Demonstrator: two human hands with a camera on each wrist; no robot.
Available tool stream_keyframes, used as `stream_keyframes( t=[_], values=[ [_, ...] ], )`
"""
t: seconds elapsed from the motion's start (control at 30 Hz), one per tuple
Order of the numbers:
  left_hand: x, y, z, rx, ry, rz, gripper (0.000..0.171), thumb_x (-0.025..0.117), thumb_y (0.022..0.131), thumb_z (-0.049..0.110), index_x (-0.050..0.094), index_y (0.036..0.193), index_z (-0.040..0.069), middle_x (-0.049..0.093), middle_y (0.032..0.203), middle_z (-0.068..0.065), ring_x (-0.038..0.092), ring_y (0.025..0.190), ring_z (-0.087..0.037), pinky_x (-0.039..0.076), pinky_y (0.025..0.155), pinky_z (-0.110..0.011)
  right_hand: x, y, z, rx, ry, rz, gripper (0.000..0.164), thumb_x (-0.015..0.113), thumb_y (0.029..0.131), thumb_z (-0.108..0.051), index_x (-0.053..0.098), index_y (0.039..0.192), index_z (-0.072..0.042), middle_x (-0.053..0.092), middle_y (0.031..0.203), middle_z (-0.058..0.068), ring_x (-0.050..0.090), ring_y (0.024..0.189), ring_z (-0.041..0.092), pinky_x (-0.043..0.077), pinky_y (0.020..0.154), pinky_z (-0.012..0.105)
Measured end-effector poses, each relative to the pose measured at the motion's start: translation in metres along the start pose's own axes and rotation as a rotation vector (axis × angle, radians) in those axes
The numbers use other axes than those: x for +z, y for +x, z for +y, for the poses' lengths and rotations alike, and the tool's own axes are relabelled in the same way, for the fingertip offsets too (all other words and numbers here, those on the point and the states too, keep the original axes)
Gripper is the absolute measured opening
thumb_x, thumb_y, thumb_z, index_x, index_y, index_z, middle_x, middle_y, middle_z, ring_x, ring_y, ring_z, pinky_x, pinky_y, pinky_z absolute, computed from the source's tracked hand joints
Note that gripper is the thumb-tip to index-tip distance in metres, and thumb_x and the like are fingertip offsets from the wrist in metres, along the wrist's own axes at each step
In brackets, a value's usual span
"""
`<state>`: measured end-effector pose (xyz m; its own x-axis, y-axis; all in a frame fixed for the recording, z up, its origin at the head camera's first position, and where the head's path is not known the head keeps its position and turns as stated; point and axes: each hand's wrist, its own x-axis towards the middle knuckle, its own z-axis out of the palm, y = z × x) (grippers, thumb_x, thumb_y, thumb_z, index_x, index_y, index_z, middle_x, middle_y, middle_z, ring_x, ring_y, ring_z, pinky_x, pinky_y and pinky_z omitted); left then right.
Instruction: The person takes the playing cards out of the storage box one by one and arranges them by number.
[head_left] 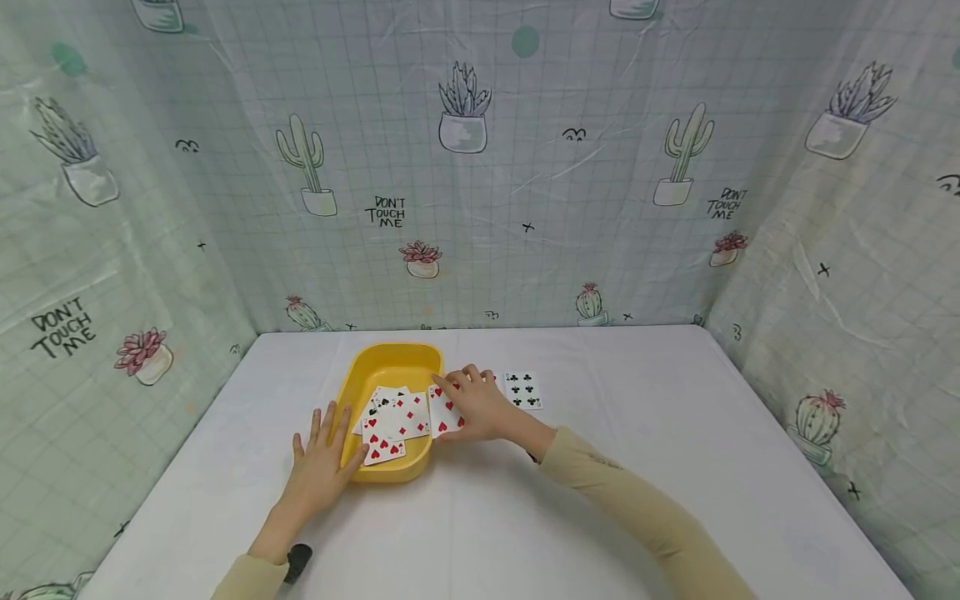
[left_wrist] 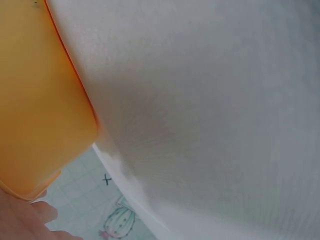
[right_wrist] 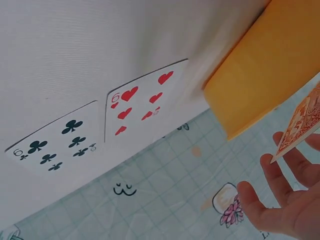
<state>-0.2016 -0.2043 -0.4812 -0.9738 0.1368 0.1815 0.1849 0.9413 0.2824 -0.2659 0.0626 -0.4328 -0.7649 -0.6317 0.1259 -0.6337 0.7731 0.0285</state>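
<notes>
A yellow plastic basin (head_left: 384, 475) stands on the table with several face-up playing cards (head_left: 409, 417) in it, hearts, diamonds and black suits among them. My left hand (head_left: 318, 471) rests on its left rim with fingers spread. In the left wrist view, some fingers (left_wrist: 22, 215) show beside the basin's rim. My right hand (head_left: 480, 404) holds a heart playing card (head_left: 442, 414) by its edges at the right rim. Its patterned red back (right_wrist: 302, 120) faces the right wrist camera. Right of the basin, a six of hearts (right_wrist: 142, 102) and a six of clubs (right_wrist: 55, 142) lie face up.
A white cloth covers the table (head_left: 637, 467). Behind it and at both sides hangs a patterned curtain (head_left: 525, 183) with cactus drawings. A dark band (head_left: 298, 562) sits at the left wrist.
</notes>
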Motion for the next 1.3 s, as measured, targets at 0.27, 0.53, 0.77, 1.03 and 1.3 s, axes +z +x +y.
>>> stream_keyframes(
  t=[0.27,0.53,0.77,1.03,1.3],
  values=[
    [-0.002,0.0,0.0,0.003,-0.006,0.0,0.073,0.044,0.088,0.045,0.015,0.143,0.006,0.01,0.148,-0.022,0.005,0.135,-0.044,0.007,0.097,-0.071,0.01,-0.014,0.007,0.026,0.006,-0.019,0.093,0.055,0.069,-0.068,0.023,0.142,-0.02,0.04,0.13,0.002,0.032,0.119,0.024,0.032,0.095,0.049],
    [-0.003,0.0,0.0,0.001,0.0,0.0,0.073,0.044,0.088,0.045,0.015,0.143,0.006,0.011,0.148,-0.022,0.006,0.134,-0.045,0.008,0.096,-0.072,0.018,-0.027,0.015,0.073,0.003,-0.06,0.093,0.054,0.069,-0.069,0.023,0.141,-0.021,0.039,0.132,0.004,0.033,0.121,0.028,0.031,0.096,0.056],
    [-0.002,0.001,-0.001,0.001,-0.013,-0.005,0.074,0.043,0.089,0.046,0.013,0.143,0.006,0.009,0.148,-0.022,0.003,0.135,-0.044,0.007,0.096,-0.072,0.026,-0.037,0.023,0.074,-0.031,-0.054,0.09,0.052,0.069,-0.07,0.025,0.14,-0.022,0.04,0.131,0.003,0.036,0.119,0.026,0.034,0.094,0.055],
    [-0.001,0.002,-0.001,-0.007,-0.015,-0.015,0.074,0.043,0.089,0.046,0.012,0.144,0.007,0.007,0.149,-0.021,0.001,0.136,-0.042,0.006,0.097,-0.071,0.039,-0.05,0.026,0.027,-0.047,-0.047,0.087,0.052,0.069,-0.071,0.03,0.139,-0.022,0.044,0.125,0.003,0.037,0.114,0.023,0.036,0.089,0.052],
    [0.0,0.003,-0.001,-0.004,-0.01,-0.012,0.074,0.042,0.089,0.047,0.013,0.143,0.007,0.008,0.149,-0.021,0.002,0.136,-0.043,0.007,0.096,-0.072,0.049,-0.055,0.028,0.003,-0.058,-0.015,0.084,0.05,0.07,-0.071,0.033,0.137,-0.023,0.046,0.118,0.002,0.04,0.108,0.021,0.036,0.084,0.049]
  ],
)
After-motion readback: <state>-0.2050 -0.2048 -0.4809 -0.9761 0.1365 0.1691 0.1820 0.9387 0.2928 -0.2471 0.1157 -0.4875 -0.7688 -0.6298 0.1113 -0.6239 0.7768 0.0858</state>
